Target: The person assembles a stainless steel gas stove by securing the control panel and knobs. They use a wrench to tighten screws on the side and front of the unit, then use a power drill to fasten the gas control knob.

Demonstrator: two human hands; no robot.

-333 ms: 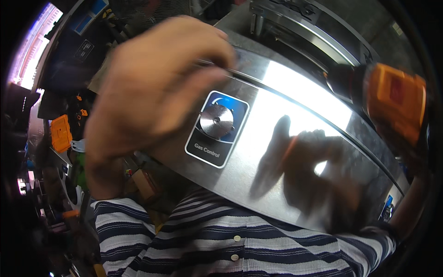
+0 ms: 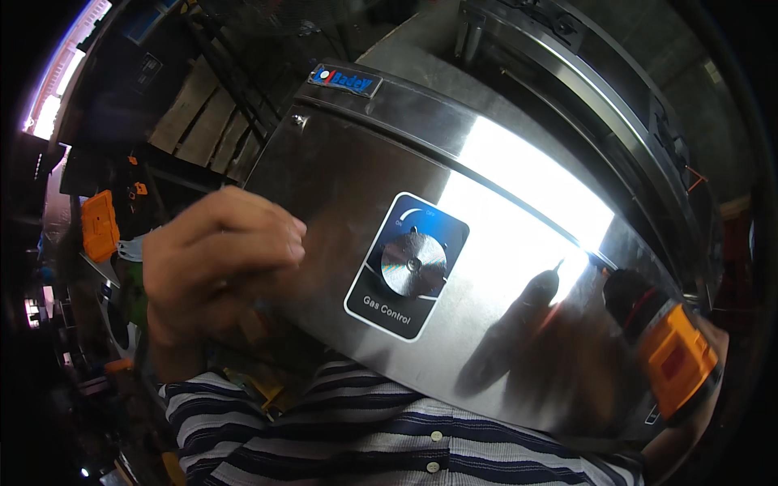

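A shiny stainless steel panel [image 2: 486, 162] tilts across the view, resting against my striped shirt [image 2: 365, 429]. At its middle is a round metal dial [image 2: 413, 263] on a dark blue label. My left hand [image 2: 219, 267] is curled at the panel's lower left edge, fingers closed on it. At the lower right, my right hand [image 2: 707, 405] grips an orange and black power drill [image 2: 664, 348]. The drill's nose lies close against the panel's right end, and its shadow falls on the steel.
A small blue badge [image 2: 344, 79] sits at the panel's top left, with a screw [image 2: 298, 121] below it. Wooden planks [image 2: 194, 113] and an orange case [image 2: 99, 225] lie to the left. More steel frames [image 2: 583, 73] stand behind, upper right.
My left hand has dropped from the panel's top to its lower left edge, uncovering the dial. The drill has come down to the lower right.
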